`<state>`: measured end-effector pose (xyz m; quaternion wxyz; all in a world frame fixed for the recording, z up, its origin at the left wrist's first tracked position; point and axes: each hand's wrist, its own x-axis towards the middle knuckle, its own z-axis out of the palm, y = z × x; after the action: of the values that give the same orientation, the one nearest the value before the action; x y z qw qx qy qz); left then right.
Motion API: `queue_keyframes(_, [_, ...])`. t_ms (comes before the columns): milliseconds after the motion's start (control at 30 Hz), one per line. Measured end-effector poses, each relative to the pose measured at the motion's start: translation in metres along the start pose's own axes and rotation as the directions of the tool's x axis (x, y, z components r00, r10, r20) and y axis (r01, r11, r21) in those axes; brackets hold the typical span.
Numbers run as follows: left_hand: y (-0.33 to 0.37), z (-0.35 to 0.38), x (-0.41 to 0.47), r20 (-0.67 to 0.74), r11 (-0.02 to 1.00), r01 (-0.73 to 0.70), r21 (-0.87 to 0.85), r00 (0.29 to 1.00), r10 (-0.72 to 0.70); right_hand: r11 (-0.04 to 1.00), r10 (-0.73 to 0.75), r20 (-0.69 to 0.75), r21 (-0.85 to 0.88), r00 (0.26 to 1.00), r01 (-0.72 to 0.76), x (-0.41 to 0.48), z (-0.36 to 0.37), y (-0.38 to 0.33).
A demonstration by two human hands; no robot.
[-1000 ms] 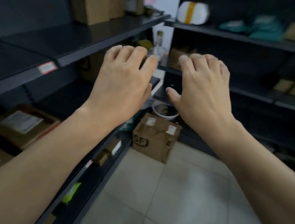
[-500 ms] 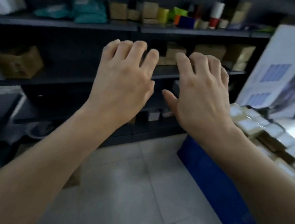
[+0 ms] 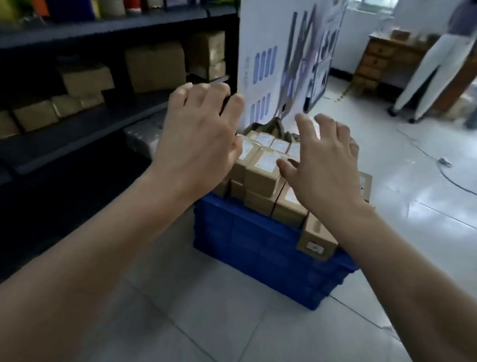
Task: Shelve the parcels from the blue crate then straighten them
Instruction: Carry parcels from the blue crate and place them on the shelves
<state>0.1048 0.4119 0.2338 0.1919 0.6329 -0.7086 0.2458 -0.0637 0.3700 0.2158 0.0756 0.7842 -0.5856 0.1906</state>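
A blue crate (image 3: 255, 252) stands on the tiled floor, heaped above its rim with several small brown cardboard parcels (image 3: 264, 172) bearing white labels. One parcel (image 3: 315, 238) hangs over the crate's near right edge. My left hand (image 3: 199, 137) is stretched out above the pile's left side, fingers relaxed and slightly bent, holding nothing. My right hand (image 3: 325, 164) hovers over the pile's right side with spread fingers, also holding nothing. Both hands hide part of the pile.
Dark metal shelves (image 3: 94, 121) on the left carry cardboard boxes (image 3: 155, 65) and coloured items. A white poster board (image 3: 283, 54) stands behind the crate. A person (image 3: 438, 58) stands by a wooden desk (image 3: 387, 57) at the back right. Cables (image 3: 471, 179) lie on the floor.
My view has swung right from the shelves to the blue crate, which now sits straight ahead under my hands. Both hands stay outstretched and hold nothing; the right fingers have spread wider.
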Motion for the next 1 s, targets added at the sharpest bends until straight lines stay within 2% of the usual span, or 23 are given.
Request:
queue_keyframes(133, [-0.017,0.052,0.041,-0.013,0.993,-0.057,-0.105,0.998,0.056,0.992,0.126,-0.02,-0.027,0.992,-0.127,0.036,0.026,0.012])
queue_keyframes(400, [-0.043,0.167,0.105,0.123,0.977,-0.045,-0.208,0.99,0.071,0.968,0.252,0.091,-0.011,0.963,-0.252,0.105,0.096,0.042])
queue_keyframes(500, [-0.046,0.217,0.131,0.161,0.969,0.004,-0.246,0.986,0.037,0.963,0.259,0.157,0.031,0.953,-0.267,0.144,0.134,0.062])
queue_keyframes(600, [-0.048,0.27,0.162,0.264,0.936,0.131,-0.327,0.964,-0.042,0.949,0.273,0.26,0.087,0.926,-0.304,0.184,0.177,0.085])
queue_keyframes(667, [-0.052,0.306,0.177,0.369,0.887,0.252,-0.388,0.924,-0.101,0.926,0.282,0.354,0.141,0.892,-0.349,0.206,0.206,0.099])
queue_keyframes(733, [-0.059,0.344,0.187,0.482,0.784,0.421,-0.456,0.858,-0.18,0.887,0.29,0.443,0.207,0.848,-0.412,0.227,0.234,0.113])
queue_keyframes(833, [-0.072,0.397,0.185,0.688,0.582,0.688,-0.434,0.67,-0.278,0.719,0.316,0.61,0.346,0.727,-0.603,0.247,0.273,0.131])
queue_keyframes(900, [-0.079,0.432,0.18,0.766,0.524,0.762,-0.382,0.578,-0.282,0.573,0.322,0.705,0.385,0.632,-0.723,0.253,0.3,0.141])
queue_keyframes(1000, [-0.086,0.478,0.185,0.805,0.511,0.788,-0.343,0.526,-0.272,0.46,0.358,0.764,0.356,0.537,-0.813,0.263,0.341,0.154])
